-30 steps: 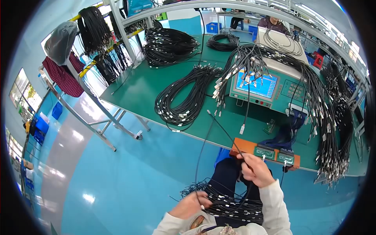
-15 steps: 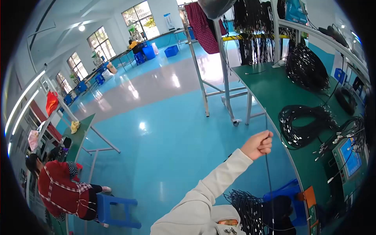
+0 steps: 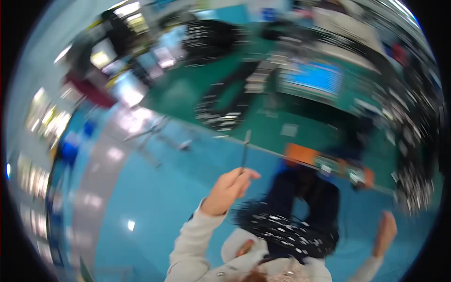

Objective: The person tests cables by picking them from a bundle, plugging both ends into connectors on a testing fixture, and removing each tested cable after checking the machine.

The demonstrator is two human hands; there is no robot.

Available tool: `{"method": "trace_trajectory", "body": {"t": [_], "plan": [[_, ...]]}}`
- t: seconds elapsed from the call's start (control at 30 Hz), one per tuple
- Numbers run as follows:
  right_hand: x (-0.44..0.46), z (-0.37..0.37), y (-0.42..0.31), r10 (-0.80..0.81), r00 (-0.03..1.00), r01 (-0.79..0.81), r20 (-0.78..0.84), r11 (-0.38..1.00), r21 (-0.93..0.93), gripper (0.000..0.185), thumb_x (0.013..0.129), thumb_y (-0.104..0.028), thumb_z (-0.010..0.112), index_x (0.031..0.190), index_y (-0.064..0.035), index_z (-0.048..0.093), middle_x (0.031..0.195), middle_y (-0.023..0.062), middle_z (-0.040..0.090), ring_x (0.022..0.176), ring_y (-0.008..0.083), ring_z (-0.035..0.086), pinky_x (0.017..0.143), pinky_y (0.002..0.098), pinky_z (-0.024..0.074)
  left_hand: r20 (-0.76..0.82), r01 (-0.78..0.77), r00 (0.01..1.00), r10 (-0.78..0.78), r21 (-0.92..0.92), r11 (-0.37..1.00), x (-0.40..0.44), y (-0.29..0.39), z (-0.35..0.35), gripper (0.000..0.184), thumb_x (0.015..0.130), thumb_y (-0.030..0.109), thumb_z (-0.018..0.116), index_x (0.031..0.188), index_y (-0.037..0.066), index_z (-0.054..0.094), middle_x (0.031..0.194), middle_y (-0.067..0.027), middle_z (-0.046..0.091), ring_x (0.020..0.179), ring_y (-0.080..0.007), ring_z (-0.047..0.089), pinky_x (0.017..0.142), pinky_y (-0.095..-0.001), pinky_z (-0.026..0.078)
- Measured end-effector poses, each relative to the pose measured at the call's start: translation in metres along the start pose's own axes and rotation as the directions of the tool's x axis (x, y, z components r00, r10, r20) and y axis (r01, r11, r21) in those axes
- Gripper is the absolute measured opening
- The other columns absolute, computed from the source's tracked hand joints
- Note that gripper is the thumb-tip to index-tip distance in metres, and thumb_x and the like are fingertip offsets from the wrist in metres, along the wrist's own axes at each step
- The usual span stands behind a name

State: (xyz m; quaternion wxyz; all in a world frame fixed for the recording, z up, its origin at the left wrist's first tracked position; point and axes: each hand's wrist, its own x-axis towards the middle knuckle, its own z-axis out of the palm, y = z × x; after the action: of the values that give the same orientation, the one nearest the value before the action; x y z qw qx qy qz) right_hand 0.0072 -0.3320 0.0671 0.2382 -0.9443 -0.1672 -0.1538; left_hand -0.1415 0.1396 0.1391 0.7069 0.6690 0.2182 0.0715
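My left hand, in a pale sleeve, is closed round a thin black cable, one end of which sticks up above the fingers. Across my lap lies a bundle of black cables with pale connector ends. On the far right my right hand is raised off to the side of my lap; motion smears its fingers, and nothing can be made out in it.
Ahead is a green table bearing a coil of black cables, a larger cable bundle and a device with a blue screen. An orange block sits at its near edge. More cables hang at the right.
My view has swung right, from the room and a seated person towards the table. My left hand still grips the cable, now nearer my lap. My right hand has come into view.
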Motion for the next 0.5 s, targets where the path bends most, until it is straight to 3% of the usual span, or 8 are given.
{"method": "trace_trajectory", "body": {"t": [0.03,0.07,0.1,0.17,0.2,0.33,0.43,0.5], "plan": [[0.009,-0.011,-0.059,0.431,0.881,-0.467,0.197,0.724,0.507,0.021,0.092,-0.017,0.05,0.093,-0.0013,0.063,0.084,0.007,0.063,0.071,0.0155,0.056,0.06,0.0299,0.0418,0.005,-0.05,0.999,0.05,0.157,0.986,0.007,-0.01,0.026,0.02,0.094,0.017,0.049,0.097,0.001,0.062,0.064,0.0022,0.045,0.053,-0.0061,0.038,0.048,-0.0216,0.03],[0.014,0.0,-0.07,0.377,0.918,-0.391,0.126,0.797,0.46,0.024,0.093,-0.02,0.05,0.09,0.0002,0.064,0.075,0.0073,0.061,0.064,0.0118,0.052,0.056,0.0275,0.0383,-0.001,-0.122,0.992,0.128,0.305,0.945,0.013,-0.022,0.052,0.017,0.091,0.013,0.053,0.095,0.001,0.063,0.066,-0.0013,0.053,0.052,-0.0092,0.045,0.048,-0.0236,0.034],[0.012,0.015,-0.071,0.319,0.946,-0.304,0.057,0.814,0.495,0.024,0.093,-0.02,0.051,0.09,0.0005,0.064,0.072,0.007,0.061,0.064,0.0126,0.054,0.057,0.0264,0.0399,0.106,-0.139,0.988,0.113,0.29,0.947,0.021,-0.037,0.076,0.017,0.091,0.013,0.053,0.095,0.001,0.063,0.066,-0.0013,0.053,0.052,-0.0092,0.045,0.048,-0.0236,0.034],[0.014,0.037,-0.078,0.309,0.951,-0.261,-0.03,0.849,0.459,0.019,0.091,-0.014,0.053,0.09,0.0022,0.062,0.072,0.0128,0.063,0.067,0.0205,0.061,0.06,0.0294,0.045,0.041,-0.438,0.869,0.494,0.529,0.727,0.037,-0.068,0.118,0.014,0.086,0.008,0.058,0.095,-0.001,0.063,0.072,-0.0116,0.062,0.058,-0.021,0.057,0.054,-0.0301,0.043],[0.016,0.048,-0.086,0.281,0.956,-0.226,-0.081,0.886,0.405,0.016,0.09,-0.012,0.054,0.089,0.0031,0.061,0.074,0.0172,0.063,0.069,0.025,0.064,0.062,0.0322,0.0472,0.029,-0.384,0.901,0.434,0.519,0.764,0.041,-0.069,0.129,0.018,0.084,0.007,0.059,0.098,-0.003,0.062,0.08,-0.0186,0.064,0.07,-0.0327,0.063,0.065,-0.0356,0.049],[0.024,0.078,-0.094,0.296,0.954,-0.285,0.057,0.825,0.488,0.015,0.089,-0.011,0.054,0.092,0.0024,0.061,0.071,0.0165,0.064,0.063,0.0295,0.063,0.06,0.0339,0.0483,0.093,-0.369,0.921,0.379,0.519,0.771,0.058,-0.106,0.168,0.025,0.088,0.014,0.056,0.103,-0.006,0.059,0.085,-0.0197,0.067,0.077,-0.025,0.067,0.07,-0.0298,0.05],[0.033,0.095,-0.089,0.307,0.91,-0.414,0.279,0.709,0.571,0.022,0.091,-0.016,0.05,0.088,0.0037,0.061,0.063,0.0112,0.063,0.056,0.0209,0.062,0.053,0.0301,0.0445,0.187,-0.149,0.979,0.078,0.399,0.905,0.059,-0.099,0.187,0.023,0.09,0.016,0.054,0.097,-0.006,0.06,0.071,-0.0107,0.067,0.066,-0.0137,0.065,0.061,-0.0258,0.048],[0.034,0.098,-0.089,0.311,0.888,-0.46,0.339,0.64,0.616,0.023,0.092,-0.016,0.049,0.084,0.0028,0.061,0.058,0.0094,0.06,0.053,0.0175,0.06,0.051,0.0292,0.0433,0.205,-0.145,0.976,0.075,0.351,0.925,0.063,-0.112,0.195,0.024,0.091,0.018,0.052,0.093,-0.004,0.061,0.067,-0.0121,0.066,0.063,-0.016,0.065,0.058,-0.0284,0.049]]}}
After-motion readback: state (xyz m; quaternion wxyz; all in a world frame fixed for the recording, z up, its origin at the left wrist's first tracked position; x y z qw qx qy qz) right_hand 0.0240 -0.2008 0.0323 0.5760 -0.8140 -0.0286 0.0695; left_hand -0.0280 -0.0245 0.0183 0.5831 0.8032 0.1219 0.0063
